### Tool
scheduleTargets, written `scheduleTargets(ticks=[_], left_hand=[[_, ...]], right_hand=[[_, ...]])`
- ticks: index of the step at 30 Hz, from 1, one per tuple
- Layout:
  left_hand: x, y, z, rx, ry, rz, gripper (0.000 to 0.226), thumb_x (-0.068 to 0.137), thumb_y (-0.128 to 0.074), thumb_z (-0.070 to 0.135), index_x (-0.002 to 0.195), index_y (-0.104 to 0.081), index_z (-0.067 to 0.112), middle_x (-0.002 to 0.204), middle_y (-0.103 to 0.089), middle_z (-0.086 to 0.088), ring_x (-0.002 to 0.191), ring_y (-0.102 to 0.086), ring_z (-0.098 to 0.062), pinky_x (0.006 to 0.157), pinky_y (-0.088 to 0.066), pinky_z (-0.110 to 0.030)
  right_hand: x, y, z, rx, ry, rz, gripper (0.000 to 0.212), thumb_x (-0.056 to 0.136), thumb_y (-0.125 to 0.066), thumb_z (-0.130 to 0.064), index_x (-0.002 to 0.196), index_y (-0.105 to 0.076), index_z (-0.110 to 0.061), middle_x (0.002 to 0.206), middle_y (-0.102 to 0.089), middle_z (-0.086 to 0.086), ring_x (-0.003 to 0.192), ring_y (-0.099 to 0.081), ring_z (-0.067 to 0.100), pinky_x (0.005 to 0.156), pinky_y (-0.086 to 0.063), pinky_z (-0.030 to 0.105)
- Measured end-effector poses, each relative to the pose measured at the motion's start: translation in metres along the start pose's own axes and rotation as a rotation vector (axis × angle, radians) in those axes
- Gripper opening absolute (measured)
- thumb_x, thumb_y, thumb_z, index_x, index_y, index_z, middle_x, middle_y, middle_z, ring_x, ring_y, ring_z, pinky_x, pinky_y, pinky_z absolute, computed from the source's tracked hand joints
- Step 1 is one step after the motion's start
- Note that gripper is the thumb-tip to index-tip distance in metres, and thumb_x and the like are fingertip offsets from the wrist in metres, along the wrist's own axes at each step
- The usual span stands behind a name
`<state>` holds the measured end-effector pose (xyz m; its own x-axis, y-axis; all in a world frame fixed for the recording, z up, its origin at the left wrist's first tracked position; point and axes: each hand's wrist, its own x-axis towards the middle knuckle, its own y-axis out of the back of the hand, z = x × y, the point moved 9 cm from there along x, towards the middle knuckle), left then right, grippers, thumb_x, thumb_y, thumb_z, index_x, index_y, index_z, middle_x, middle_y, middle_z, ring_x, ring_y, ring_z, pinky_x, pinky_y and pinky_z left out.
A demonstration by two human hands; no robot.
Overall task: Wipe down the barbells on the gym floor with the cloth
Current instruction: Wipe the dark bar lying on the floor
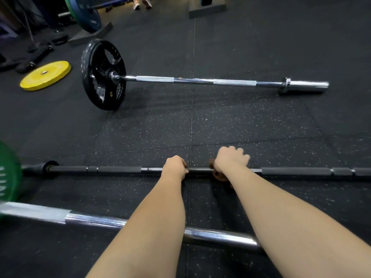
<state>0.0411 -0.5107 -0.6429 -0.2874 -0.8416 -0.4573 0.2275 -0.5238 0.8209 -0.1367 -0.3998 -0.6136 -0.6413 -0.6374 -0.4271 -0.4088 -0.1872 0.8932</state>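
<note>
A dark barbell with black knurled grip sections lies across the rubber floor in front of me. My left hand grips its bare middle part. Just to the right, my right hand holds a brown cloth wrapped round the same bar; only small bits of cloth show under the palm. A chrome barbell with one black plate on its left end lies farther off. Another chrome bar runs under my forearms, close to me.
A green plate sits at the left edge. A yellow plate lies flat at the far left. A loaded bar with a blue plate rests on a wedge behind it, near a person's feet. A grey block stands at the back.
</note>
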Motion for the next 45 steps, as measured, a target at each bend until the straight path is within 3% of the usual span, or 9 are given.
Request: scheduleTargets(ticks=[4, 6, 12, 16, 21, 26, 29, 40, 45], left_hand=[[0.003, -0.002, 0.0, 0.004, 0.001, -0.011, 0.035, 0.096, -0.071, 0.016, 0.131, -0.068, 0.016, 0.132, -0.064, -0.015, 0.134, -0.05, -0.027, 0.106, -0.045, -0.035], [0.003, -0.002, 0.002, 0.031, -0.007, -0.015, 0.035, 0.097, -0.07, 0.018, 0.132, -0.067, 0.016, 0.132, -0.064, -0.015, 0.135, -0.05, -0.027, 0.107, -0.044, -0.034], [0.0, -0.005, 0.008, 0.13, -0.022, -0.036, 0.031, 0.099, -0.066, 0.031, 0.125, -0.069, 0.013, 0.126, -0.067, -0.016, 0.119, -0.06, -0.033, 0.101, -0.05, -0.038], [-0.007, -0.016, 0.02, 0.211, -0.105, -0.151, 0.053, 0.101, -0.057, 0.049, 0.144, -0.055, 0.018, 0.143, -0.058, -0.009, 0.127, -0.055, -0.032, 0.099, -0.051, -0.039], [-0.009, -0.016, 0.031, 0.232, -0.17, -0.14, 0.05, 0.1, -0.061, 0.043, 0.147, -0.051, 0.032, 0.148, -0.054, -0.004, 0.13, -0.055, -0.03, 0.106, -0.049, -0.04], [-0.01, -0.024, 0.036, 0.253, -0.215, -0.176, 0.042, 0.099, -0.061, 0.031, 0.141, -0.056, 0.032, 0.141, -0.061, -0.004, 0.128, -0.056, -0.027, 0.109, -0.044, -0.034], [-0.008, -0.025, 0.037, 0.22, -0.234, -0.165, 0.037, 0.099, -0.058, 0.023, 0.136, -0.06, 0.026, 0.135, -0.064, -0.007, 0.124, -0.058, -0.028, 0.102, -0.046, -0.03], [-0.003, -0.03, 0.039, 0.25, -0.242, -0.177, 0.04, 0.1, -0.063, 0.024, 0.139, -0.056, 0.023, 0.141, -0.055, -0.007, 0.127, -0.055, -0.027, 0.104, -0.045, -0.034], [-0.009, -0.031, 0.047, 0.34, -0.246, -0.181, 0.039, 0.099, -0.062, 0.024, 0.137, -0.054, 0.024, 0.137, -0.055, -0.008, 0.119, -0.06, -0.031, 0.097, -0.051, -0.037]], right_hand=[[-0.002, 0.005, 0.038, -0.053, -0.183, -0.055, 0.046, 0.09, -0.063, -0.022, 0.135, -0.055, -0.02, 0.14, -0.041, 0.013, 0.131, -0.032, 0.036, 0.091, -0.035, 0.053], [-0.003, 0.001, 0.024, -0.066, -0.109, -0.068, 0.048, 0.09, -0.064, -0.019, 0.137, -0.053, -0.019, 0.14, -0.039, 0.012, 0.13, -0.031, 0.036, 0.083, -0.035, 0.051], [-0.007, -0.012, -0.039, 0.017, 0.263, -0.069, 0.036, 0.094, -0.058, -0.023, 0.13, -0.059, -0.026, 0.135, -0.049, 0.005, 0.13, -0.037, 0.032, 0.102, -0.044, 0.05], [-0.002, -0.005, -0.016, -0.008, 0.079, -0.046, 0.048, 0.093, -0.06, -0.023, 0.14, -0.051, -0.02, 0.142, -0.042, 0.009, 0.133, -0.035, 0.033, 0.101, -0.045, 0.05], [0.005, 0.009, 0.048, -0.016, -0.203, -0.03, 0.045, 0.097, -0.056, -0.024, 0.141, -0.05, -0.018, 0.138, -0.037, 0.014, 0.127, -0.034, 0.035, 0.069, -0.037, 0.045], [0.007, -0.009, -0.004, 0.033, 0.105, -0.06, 0.046, 0.097, -0.051, -0.021, 0.143, -0.05, -0.023, 0.143, -0.039, 0.01, 0.132, -0.033, 0.037, 0.095, -0.044, 0.046], [0.002, -0.022, -0.037, -0.006, 0.279, -0.099, 0.046, 0.096, -0.046, -0.014, 0.139, -0.056, -0.027, 0.14, -0.042, 0.007, 0.131, -0.033, 0.038, 0.097, -0.042, 0.043], [0.009, 0.013, 0.074, -0.189, 0.075, -0.12, 0.04, 0.101, -0.046, -0.017, 0.138, -0.056, -0.028, 0.143, -0.041, 0.009, 0.133, -0.038, 0.035, 0.109, -0.036, 0.04], [0.008, -0.004, 0.063, -0.201, 0.097, -0.088, 0.04, 0.099, -0.045, -0.019, 0.139, -0.051, -0.017, 0.142, -0.038, 0.014, 0.125, -0.04, 0.04, 0.106, -0.036, 0.045]])
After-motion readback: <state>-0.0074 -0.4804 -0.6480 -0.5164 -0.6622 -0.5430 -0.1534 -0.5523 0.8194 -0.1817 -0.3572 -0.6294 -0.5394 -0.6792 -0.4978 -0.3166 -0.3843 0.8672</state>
